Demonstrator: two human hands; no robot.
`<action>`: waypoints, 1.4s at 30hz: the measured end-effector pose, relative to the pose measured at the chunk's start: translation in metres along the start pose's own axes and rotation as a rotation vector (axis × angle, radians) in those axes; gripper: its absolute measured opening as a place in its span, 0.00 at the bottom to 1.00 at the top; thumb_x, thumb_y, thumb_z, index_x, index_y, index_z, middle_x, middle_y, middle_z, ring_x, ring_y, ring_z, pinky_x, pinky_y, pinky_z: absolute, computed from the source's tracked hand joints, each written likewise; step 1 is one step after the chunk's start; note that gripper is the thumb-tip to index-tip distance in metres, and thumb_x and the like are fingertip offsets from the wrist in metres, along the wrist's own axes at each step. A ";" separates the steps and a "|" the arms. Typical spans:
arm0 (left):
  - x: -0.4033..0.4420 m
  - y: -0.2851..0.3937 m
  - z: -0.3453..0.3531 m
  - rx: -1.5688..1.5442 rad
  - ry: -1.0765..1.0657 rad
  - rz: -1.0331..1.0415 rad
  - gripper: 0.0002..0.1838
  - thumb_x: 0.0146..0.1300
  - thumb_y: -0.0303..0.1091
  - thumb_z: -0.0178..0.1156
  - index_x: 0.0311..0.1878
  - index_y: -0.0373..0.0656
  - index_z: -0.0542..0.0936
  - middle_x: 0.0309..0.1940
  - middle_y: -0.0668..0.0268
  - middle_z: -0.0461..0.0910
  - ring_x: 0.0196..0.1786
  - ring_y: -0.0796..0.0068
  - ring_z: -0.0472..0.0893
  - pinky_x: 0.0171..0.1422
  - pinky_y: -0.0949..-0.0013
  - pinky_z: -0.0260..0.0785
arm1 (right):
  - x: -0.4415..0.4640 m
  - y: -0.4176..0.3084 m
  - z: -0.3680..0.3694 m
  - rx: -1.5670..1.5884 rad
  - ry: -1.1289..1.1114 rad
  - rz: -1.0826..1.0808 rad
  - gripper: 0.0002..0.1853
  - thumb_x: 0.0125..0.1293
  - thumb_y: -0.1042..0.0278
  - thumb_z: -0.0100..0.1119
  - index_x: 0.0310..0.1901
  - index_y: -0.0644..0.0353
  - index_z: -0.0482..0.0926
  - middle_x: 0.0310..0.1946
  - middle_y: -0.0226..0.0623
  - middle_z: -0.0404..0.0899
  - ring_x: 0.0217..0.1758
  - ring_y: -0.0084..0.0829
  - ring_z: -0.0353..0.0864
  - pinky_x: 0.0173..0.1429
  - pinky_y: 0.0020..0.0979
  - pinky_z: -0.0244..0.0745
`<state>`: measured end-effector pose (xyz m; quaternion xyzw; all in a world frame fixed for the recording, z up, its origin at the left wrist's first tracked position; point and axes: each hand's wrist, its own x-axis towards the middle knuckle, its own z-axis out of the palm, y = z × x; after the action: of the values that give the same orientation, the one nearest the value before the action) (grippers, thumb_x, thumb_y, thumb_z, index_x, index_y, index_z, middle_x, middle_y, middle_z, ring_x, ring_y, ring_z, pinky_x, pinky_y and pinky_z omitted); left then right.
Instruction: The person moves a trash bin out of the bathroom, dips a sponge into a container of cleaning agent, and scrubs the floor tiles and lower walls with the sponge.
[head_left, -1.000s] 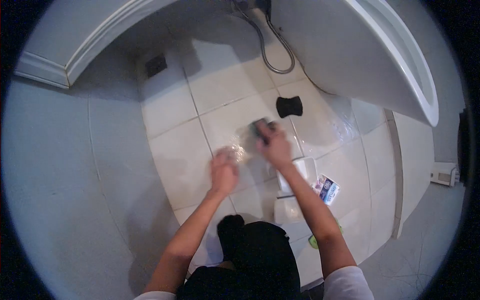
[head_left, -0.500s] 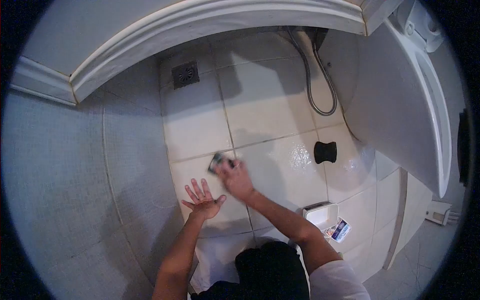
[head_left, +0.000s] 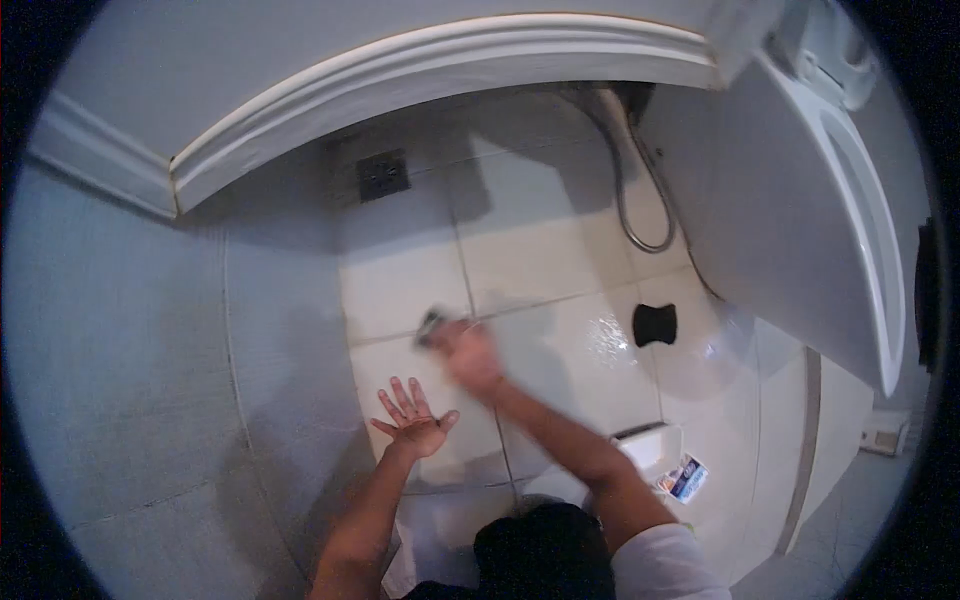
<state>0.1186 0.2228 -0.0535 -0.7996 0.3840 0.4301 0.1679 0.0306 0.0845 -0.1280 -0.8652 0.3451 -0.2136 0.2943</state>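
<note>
The right hand grips a blurred block, probably a sponge; the left hand spreads wide near the floor's left edge.

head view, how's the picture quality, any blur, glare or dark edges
Head view: right hand and the small dark object in it smeared by blur; left hand clearer, fingers distinct; head view: bright glare on the floor tiles left of the black pad, shadows across the far tiles, corners black.
</note>
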 end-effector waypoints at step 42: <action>0.010 -0.018 0.017 -0.111 0.049 0.149 0.64 0.50 0.72 0.54 0.72 0.40 0.28 0.69 0.46 0.10 0.66 0.29 0.12 0.54 0.16 0.15 | 0.191 0.062 -0.038 -0.587 0.288 0.054 0.23 0.58 0.56 0.54 0.54 0.55 0.74 0.58 0.50 0.69 0.57 0.58 0.67 0.56 0.54 0.65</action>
<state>0.1258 0.2397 -0.0729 -0.7871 0.4220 0.4424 0.0814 0.1079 -0.1038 -0.1088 -0.8647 0.4527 -0.2171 -0.0140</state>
